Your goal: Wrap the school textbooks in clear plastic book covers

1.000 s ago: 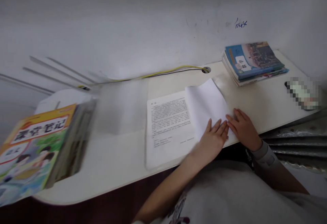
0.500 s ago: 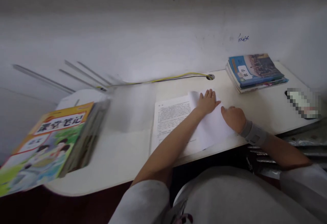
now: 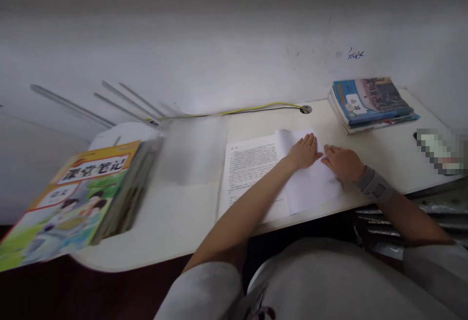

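A white paper sheet (image 3: 310,191) lies blank side up on the desk, its left edge lifted in a curve over a page of printed text (image 3: 252,164). My left hand (image 3: 304,151) rests flat on the upper part of the blank sheet, fingers stretched out together and thumb out to the right. At the sheet's right edge is my right hand (image 3: 344,164), with a grey band on its wrist. Its thumb and forefinger point at the paper with a small gap between them; the other fingers are partly hidden.
Workbooks with a yellow and green cover (image 3: 73,208) are stacked at the left desk end. Blue-covered books (image 3: 373,103) stand in a pile at the back right, near a blurred-out phone-like object (image 3: 440,152). A yellow cable (image 3: 252,109) runs along the wall into a desk hole.
My right hand has loosened from a more curled shape, its fingers reaching further along the sheet's right edge. My left hand stays flat on the paper. The whole view has shifted slightly.
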Demonstrator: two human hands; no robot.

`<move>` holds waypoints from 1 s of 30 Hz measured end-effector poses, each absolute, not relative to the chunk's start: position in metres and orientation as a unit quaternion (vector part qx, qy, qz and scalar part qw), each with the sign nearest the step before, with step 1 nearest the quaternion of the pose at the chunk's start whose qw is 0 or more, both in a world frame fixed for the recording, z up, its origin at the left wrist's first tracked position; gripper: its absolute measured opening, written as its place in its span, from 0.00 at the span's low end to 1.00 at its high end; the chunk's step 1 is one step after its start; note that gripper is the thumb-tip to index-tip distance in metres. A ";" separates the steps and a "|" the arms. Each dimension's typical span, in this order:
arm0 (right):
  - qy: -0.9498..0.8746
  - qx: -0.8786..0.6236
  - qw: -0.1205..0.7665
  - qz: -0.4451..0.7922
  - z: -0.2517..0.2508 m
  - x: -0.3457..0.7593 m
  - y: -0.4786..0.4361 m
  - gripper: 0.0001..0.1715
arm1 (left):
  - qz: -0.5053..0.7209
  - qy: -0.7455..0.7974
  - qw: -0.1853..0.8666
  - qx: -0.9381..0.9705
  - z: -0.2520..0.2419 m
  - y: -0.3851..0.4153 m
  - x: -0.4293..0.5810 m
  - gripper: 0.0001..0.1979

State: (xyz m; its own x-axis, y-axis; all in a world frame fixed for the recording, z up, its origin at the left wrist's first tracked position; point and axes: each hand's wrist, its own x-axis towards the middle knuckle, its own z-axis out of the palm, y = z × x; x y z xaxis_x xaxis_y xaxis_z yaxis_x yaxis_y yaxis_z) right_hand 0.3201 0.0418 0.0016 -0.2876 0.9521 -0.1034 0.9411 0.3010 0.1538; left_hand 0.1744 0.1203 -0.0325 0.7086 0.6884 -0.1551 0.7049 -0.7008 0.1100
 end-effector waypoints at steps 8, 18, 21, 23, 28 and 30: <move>0.836 0.548 0.000 0.022 -0.018 0.338 0.035 0.32 | 0.054 0.383 0.116 0.915 -0.043 0.131 0.185 0.33; 0.827 0.559 -0.059 0.026 -0.044 0.349 0.019 0.30 | 0.041 0.298 0.058 0.952 -0.020 -0.004 0.090 0.35; 0.809 0.583 -0.065 0.025 -0.047 0.346 0.010 0.30 | 0.104 0.342 0.041 0.933 -0.034 -0.032 0.070 0.29; 0.804 0.590 -0.071 0.020 -0.050 0.346 0.004 0.31 | 0.143 0.360 0.025 0.922 -0.043 -0.039 0.069 0.30; 0.799 0.595 -0.085 0.000 -0.054 0.347 -0.002 0.35 | 0.165 0.342 -0.006 0.925 -0.052 -0.038 0.084 0.32; 0.799 0.595 -0.085 -0.010 -0.054 0.348 -0.002 0.35 | 0.160 0.319 -0.009 0.934 -0.051 -0.036 0.088 0.31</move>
State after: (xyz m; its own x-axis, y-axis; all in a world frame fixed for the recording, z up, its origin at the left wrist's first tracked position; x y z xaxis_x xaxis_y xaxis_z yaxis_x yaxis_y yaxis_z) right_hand 0.3479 -0.0020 -0.0541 -0.2776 0.9527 0.1234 0.9492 0.2918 -0.1175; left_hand 0.0883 -0.0358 -0.0514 0.7454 0.5933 0.3041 0.5988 -0.7963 0.0859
